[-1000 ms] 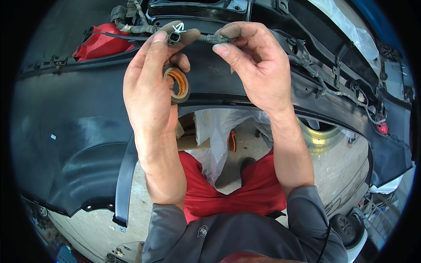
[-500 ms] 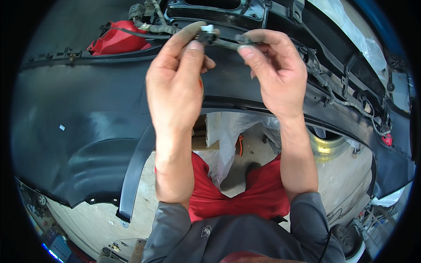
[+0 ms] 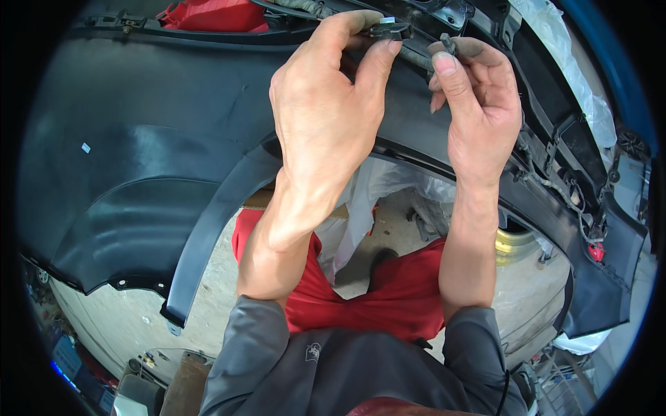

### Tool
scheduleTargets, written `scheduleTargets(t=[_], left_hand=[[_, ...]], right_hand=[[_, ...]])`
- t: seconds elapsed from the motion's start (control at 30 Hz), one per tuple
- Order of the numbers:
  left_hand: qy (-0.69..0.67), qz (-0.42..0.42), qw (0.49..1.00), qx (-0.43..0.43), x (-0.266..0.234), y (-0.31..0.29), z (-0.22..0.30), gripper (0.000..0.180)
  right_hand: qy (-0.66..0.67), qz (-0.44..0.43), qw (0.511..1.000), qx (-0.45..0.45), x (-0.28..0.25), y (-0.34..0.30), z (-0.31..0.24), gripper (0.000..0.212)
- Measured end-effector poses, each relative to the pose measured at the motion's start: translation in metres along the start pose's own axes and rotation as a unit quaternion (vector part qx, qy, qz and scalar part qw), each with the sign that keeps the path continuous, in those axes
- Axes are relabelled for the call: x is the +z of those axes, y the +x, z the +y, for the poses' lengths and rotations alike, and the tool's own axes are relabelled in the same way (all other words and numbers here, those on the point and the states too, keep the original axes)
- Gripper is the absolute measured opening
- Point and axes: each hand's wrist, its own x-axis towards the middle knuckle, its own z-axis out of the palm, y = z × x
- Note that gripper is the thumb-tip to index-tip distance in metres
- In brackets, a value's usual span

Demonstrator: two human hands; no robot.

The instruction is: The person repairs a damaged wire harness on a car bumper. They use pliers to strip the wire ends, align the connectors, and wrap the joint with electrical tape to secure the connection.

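Note:
Between thumb and forefinger, my left hand (image 3: pixel 329 104) pinches a black wiring connector (image 3: pixel 393 32) with a small pale piece on top. My right hand (image 3: pixel 482 104) is closed around a small dark grey plug-like piece (image 3: pixel 448 44) that sticks up past the thumb tip. A short gap separates the two pieces. Both hands are raised over the upper edge of a black car fender (image 3: pixel 146 97). A grey-wrapped wiring harness (image 3: pixel 417 59) passes behind the fingers.
A red plastic part (image 3: pixel 215 15) lies behind the fender at the upper left. More wiring (image 3: pixel 555 182) runs along the body on the right. Clear plastic sheeting (image 3: pixel 374 184) hangs in the wheel arch, near a gold-coloured wheel rim (image 3: pixel 515 246).
The view has shifted, so the fender and red part sit higher and the hands farther right. My left hand has turned, pointing the connector toward the right hand's piece. Both grips stay closed.

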Motion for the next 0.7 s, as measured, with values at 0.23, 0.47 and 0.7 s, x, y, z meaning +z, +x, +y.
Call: scheduleTargets(t=[0.23,0.47,0.7], left_hand=[[-0.176,-0.062,0.974,-0.126,-0.004,0.006,0.002,0.033],[-0.226,-0.12,0.948,-0.19,-0.011,0.01,0.005,0.05],[-0.216,-0.134,0.949,-0.186,-0.016,0.011,0.006,0.052]], right_hand=[[-0.082,-0.026,0.996,-0.007,0.0,0.0,0.003,0.028],[-0.136,-0.044,0.988,-0.064,-0.003,0.001,-0.002,0.025],[-0.186,-0.054,0.975,-0.112,-0.008,0.003,-0.005,0.021]])
